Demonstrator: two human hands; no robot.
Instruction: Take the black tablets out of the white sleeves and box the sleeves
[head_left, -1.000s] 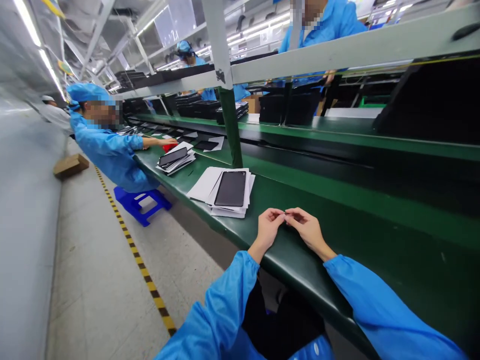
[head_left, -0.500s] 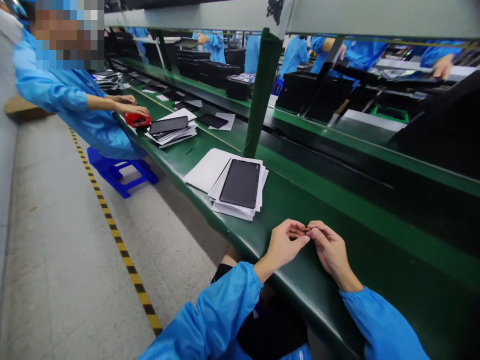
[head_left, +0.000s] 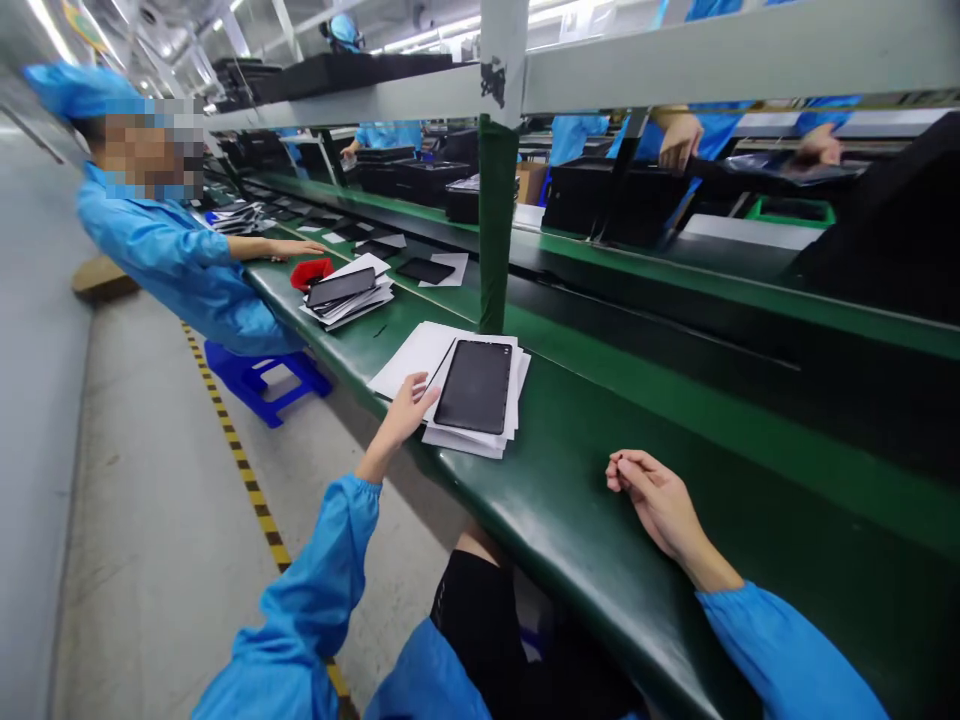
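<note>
My left hand (head_left: 405, 412) reaches out to the near left edge of a stack of white sheets (head_left: 420, 355) on the green bench (head_left: 570, 500), its fingers touching the paper. A dark tablet (head_left: 475, 386) lies flat on top of that stack, just right of the hand. My right hand (head_left: 651, 495) rests on the bench to the right, fingers curled together in a pinch on something tiny and dark that I cannot make out. Both sleeves are blue.
A person in blue sits to the left on a blue stool (head_left: 259, 378), next to a red object (head_left: 310, 272) and another tablet on papers (head_left: 345, 292). A green post (head_left: 495, 225) rises behind my stack. Black trays (head_left: 600, 200) and other workers are across the line.
My hands were pinched together in front of me; the left hand has let go and moved out left to the paper stack. The right hand stays on the bench.
</note>
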